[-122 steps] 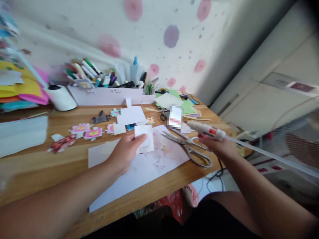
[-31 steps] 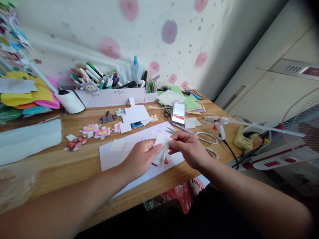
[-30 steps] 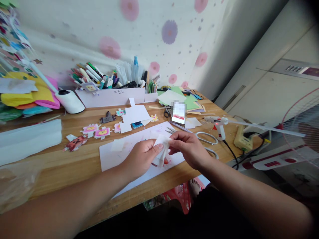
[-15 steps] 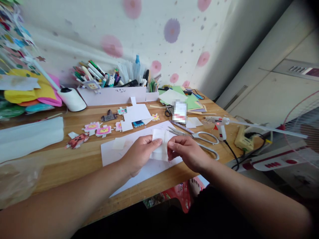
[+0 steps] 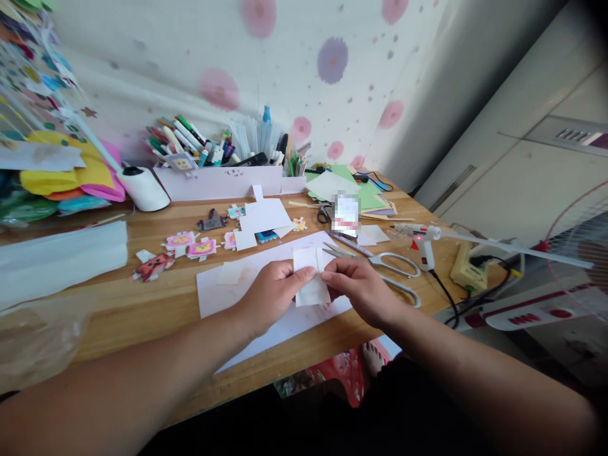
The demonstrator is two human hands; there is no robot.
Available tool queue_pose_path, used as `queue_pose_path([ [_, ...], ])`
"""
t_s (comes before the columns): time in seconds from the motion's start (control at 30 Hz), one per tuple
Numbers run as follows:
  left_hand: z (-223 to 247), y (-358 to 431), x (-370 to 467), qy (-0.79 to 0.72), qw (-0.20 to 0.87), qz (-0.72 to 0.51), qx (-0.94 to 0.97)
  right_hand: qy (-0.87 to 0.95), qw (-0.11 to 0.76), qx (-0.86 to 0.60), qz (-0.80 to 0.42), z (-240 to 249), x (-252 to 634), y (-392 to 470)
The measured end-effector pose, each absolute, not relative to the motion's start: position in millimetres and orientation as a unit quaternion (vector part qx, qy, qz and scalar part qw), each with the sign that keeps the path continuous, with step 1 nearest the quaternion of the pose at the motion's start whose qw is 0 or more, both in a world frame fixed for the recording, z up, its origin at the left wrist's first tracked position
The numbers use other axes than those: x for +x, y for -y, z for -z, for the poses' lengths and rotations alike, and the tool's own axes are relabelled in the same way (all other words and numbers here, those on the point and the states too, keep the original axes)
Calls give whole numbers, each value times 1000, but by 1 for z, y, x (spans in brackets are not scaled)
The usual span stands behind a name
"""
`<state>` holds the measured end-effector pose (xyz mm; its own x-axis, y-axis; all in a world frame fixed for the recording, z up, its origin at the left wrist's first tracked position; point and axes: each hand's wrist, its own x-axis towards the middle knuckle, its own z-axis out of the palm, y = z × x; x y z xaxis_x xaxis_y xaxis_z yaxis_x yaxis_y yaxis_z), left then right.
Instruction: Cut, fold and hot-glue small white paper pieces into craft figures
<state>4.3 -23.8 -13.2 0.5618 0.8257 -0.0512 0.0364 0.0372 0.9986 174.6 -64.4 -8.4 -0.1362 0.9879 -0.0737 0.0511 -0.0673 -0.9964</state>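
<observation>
A small white paper piece (image 5: 311, 292) is held upright between both hands, above a large white sheet (image 5: 266, 345) on the table. My left hand (image 5: 278, 288) pinches its left side, thumb in front and fingers behind. On the right side, my right hand (image 5: 358, 285) pinches the paper's edge with its thumb close to the other thumb. Silver scissors (image 5: 394, 266) lie just beyond my right hand. A cream paper scrap (image 5: 231, 273) rests on the large sheet, left of my left hand.
Coloured paper cut-outs (image 5: 202, 247) and a white paper shape (image 5: 263, 216) lie behind the sheet. A glue gun (image 5: 426, 248) and a power strip (image 5: 468, 269) are at the right. A pen box (image 5: 223, 182) stands at the back.
My right hand has shifted inward and its thumb now lies on the paper's right side. The paper has turned slightly. The whole view has moved a little.
</observation>
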Motion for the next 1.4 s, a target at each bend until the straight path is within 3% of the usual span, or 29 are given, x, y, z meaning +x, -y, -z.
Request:
queue_pose_path([
  [0.1,13,25,6,-342,681,-330,557,498,428,-464,-594,9,174,67],
  [0.37,13,27,6,-337,710,-327,525,577,410,-500,-500,1,174,69],
  [0.57,13,26,6,-334,721,-344,500,551,414,-465,-556,3,179,71],
  [0.87,15,27,6,-350,715,-333,506,568,428,-516,-477,4,173,75],
  [1.1,11,28,6,-337,717,-329,514,585,447,-474,-483,5,176,73],
  [1.4,18,28,5,-353,628,-350,599,595,418,-537,-428,6,168,69],
])
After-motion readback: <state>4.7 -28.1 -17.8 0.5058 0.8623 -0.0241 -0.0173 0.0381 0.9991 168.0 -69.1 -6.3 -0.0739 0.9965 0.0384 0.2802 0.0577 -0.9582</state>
